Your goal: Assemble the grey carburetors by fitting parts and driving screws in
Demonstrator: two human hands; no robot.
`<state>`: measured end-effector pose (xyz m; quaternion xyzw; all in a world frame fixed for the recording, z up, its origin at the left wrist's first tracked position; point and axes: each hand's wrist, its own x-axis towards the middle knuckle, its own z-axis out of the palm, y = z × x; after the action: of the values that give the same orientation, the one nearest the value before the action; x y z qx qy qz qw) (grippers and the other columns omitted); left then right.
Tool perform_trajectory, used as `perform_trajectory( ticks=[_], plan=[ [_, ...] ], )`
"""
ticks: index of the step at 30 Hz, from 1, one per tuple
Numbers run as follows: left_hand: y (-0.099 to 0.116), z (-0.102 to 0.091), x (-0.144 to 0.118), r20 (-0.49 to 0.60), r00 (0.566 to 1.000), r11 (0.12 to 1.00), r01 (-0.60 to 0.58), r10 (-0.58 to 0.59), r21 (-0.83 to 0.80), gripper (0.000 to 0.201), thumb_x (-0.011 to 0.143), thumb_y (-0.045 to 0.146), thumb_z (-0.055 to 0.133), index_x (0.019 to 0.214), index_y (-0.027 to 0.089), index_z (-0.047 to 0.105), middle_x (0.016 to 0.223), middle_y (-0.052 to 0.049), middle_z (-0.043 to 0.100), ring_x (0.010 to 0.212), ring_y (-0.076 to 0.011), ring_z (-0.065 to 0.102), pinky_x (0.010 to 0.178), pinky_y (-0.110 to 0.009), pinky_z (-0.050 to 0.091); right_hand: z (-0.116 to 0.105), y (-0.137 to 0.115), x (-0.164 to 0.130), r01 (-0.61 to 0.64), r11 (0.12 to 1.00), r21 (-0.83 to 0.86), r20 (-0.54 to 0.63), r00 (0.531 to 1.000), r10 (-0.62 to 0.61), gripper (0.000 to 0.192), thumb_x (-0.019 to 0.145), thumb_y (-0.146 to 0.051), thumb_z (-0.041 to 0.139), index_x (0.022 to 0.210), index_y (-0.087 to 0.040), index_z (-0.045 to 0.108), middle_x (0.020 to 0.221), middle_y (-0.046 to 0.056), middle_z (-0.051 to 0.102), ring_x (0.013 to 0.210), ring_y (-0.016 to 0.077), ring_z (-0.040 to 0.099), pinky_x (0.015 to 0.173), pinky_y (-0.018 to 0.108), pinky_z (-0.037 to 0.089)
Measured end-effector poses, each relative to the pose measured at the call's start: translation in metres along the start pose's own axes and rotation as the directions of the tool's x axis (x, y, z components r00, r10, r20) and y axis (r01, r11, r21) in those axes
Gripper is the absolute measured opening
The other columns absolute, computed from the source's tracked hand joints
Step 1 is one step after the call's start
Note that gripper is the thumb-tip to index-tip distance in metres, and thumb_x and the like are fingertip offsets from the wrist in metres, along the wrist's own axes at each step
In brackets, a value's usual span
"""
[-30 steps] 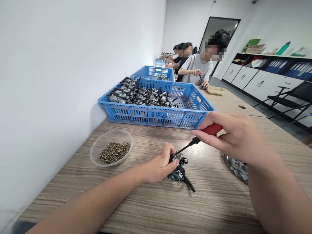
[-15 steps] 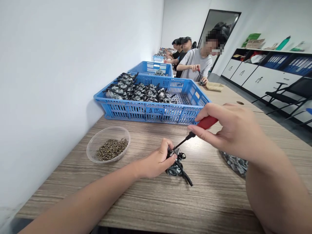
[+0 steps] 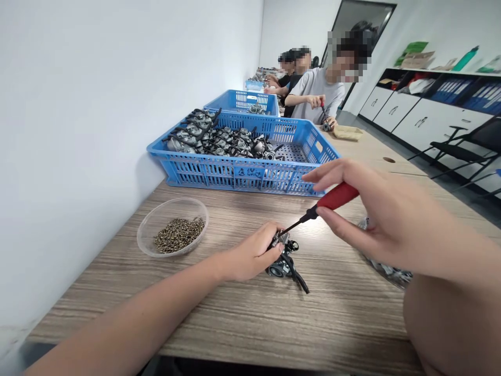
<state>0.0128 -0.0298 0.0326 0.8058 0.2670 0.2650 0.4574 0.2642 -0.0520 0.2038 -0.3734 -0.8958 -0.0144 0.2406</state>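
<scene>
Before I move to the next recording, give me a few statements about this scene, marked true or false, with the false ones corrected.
1. The right hand holds a red-handled screwdriver. True.
2. The clear plastic bowl contains small metal fasteners. True.
3. The left hand is inside that bowl. False: the left hand grips a metal part with black tubing.
4. The screwdriver's shaft slopes down toward the metal part. True.
5. The nearest blue crate is filled with bottles. False: it holds metal assemblies.
</scene>
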Motion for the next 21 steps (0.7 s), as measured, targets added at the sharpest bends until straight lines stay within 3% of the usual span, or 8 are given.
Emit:
perform_trajectory(
  ticks=[2, 4, 9, 11, 13, 16, 18, 21],
  plan=[
    [-0.001, 0.0, 0.001, -0.005, 1.0, 1.0, 0.001, -0.001, 0.01, 0.036, 0.116, 0.046, 0.045, 0.139, 0.02, 0.054, 0.134, -0.014, 0.066, 0.125, -0.0316, 0.063, 0.116, -0.051, 0.051, -0.003, -0.002, 0.0, 0.034, 0.987, 0.154, 0.064, 0.997, -0.045, 0.011, 0.11, -0.039, 0.064, 0.114, -0.03, 0.069, 0.117, 0.008, 0.081, 0.099, 0.0296, 0.079, 0.072, 0.042, 0.063],
    [-0.001, 0.0, 0.001, -0.01, 1.0, 1.0, 0.007, -0.007, 0.021, 0.036, 0.116, 0.047, 0.044, 0.138, 0.02, 0.054, 0.134, -0.015, 0.065, 0.126, -0.0327, 0.062, 0.116, -0.052, 0.05, 0.0, -0.001, 0.002, 0.047, 0.984, 0.172, 0.059, 0.997, -0.058, 0.012, 0.112, -0.039, 0.064, 0.108, -0.029, 0.069, 0.107, 0.006, 0.081, 0.09, 0.026, 0.078, 0.072, 0.041, 0.062],
    [0.003, -0.001, 0.001, 0.006, 1.0, 0.999, -0.002, 0.002, 0.048, 0.035, 0.117, 0.047, 0.042, 0.133, 0.019, 0.056, 0.129, -0.014, 0.065, 0.123, -0.0323, 0.063, 0.114, -0.051, 0.05, 0.013, -0.003, 0.003, -0.094, 0.968, -0.233, -0.189, 0.981, 0.05, 0.037, 0.109, -0.058, 0.07, 0.088, -0.028, 0.065, 0.071, 0.002, 0.072, 0.064, 0.0244, 0.065, 0.062, 0.041, 0.048],
    [0.003, -0.001, 0.001, 0.002, 1.0, 0.998, -0.014, 0.014, 0.053, 0.033, 0.116, 0.046, 0.043, 0.133, 0.02, 0.055, 0.128, -0.013, 0.065, 0.121, -0.0313, 0.063, 0.113, -0.049, 0.051, 0.008, -0.006, -0.001, -0.08, 0.984, -0.159, -0.122, 0.991, 0.061, 0.028, 0.108, -0.055, 0.071, 0.101, -0.029, 0.067, 0.085, 0.005, 0.077, 0.074, 0.0278, 0.069, 0.067, 0.043, 0.052],
    [0.002, -0.001, 0.001, 0.0, 1.0, 0.999, -0.023, 0.023, 0.049, 0.033, 0.116, 0.044, 0.044, 0.134, 0.02, 0.055, 0.129, -0.013, 0.065, 0.121, -0.0309, 0.063, 0.112, -0.049, 0.052, -0.003, -0.006, -0.005, -0.017, 1.0, 0.025, 0.033, 0.999, 0.017, 0.016, 0.111, -0.045, 0.066, 0.116, -0.03, 0.065, 0.111, 0.008, 0.08, 0.093, 0.031, 0.074, 0.075, 0.045, 0.058],
    [0.0, 0.0, 0.001, -0.002, 1.0, 0.999, -0.015, 0.015, 0.039, 0.034, 0.116, 0.044, 0.045, 0.137, 0.02, 0.054, 0.132, -0.014, 0.065, 0.123, -0.0313, 0.063, 0.113, -0.05, 0.051, -0.013, -0.001, -0.005, 0.049, 0.979, 0.199, 0.177, 0.98, -0.086, 0.011, 0.115, -0.033, 0.055, 0.115, -0.032, 0.066, 0.123, 0.007, 0.078, 0.103, 0.0295, 0.075, 0.076, 0.044, 0.06],
    [0.0, 0.0, 0.001, 0.002, 1.0, 0.999, -0.013, 0.012, 0.04, 0.033, 0.116, 0.045, 0.045, 0.136, 0.02, 0.055, 0.132, -0.014, 0.065, 0.122, -0.0307, 0.063, 0.113, -0.05, 0.051, -0.011, 0.003, -0.001, 0.066, 0.99, 0.122, 0.134, 0.987, -0.083, 0.017, 0.116, -0.039, 0.056, 0.108, -0.032, 0.069, 0.105, 0.007, 0.078, 0.092, 0.0289, 0.074, 0.073, 0.045, 0.057],
    [-0.001, 0.0, 0.001, 0.004, 1.0, 0.999, -0.026, 0.025, 0.047, 0.031, 0.118, 0.045, 0.043, 0.132, 0.02, 0.056, 0.128, -0.013, 0.065, 0.119, -0.0291, 0.063, 0.113, -0.049, 0.052, -0.001, 0.006, 0.006, -0.012, 0.993, -0.115, -0.036, 0.999, 0.008, 0.028, 0.113, -0.051, 0.063, 0.097, -0.029, 0.071, 0.077, 0.006, 0.069, 0.073, 0.0286, 0.068, 0.071, 0.046, 0.051]
  ],
)
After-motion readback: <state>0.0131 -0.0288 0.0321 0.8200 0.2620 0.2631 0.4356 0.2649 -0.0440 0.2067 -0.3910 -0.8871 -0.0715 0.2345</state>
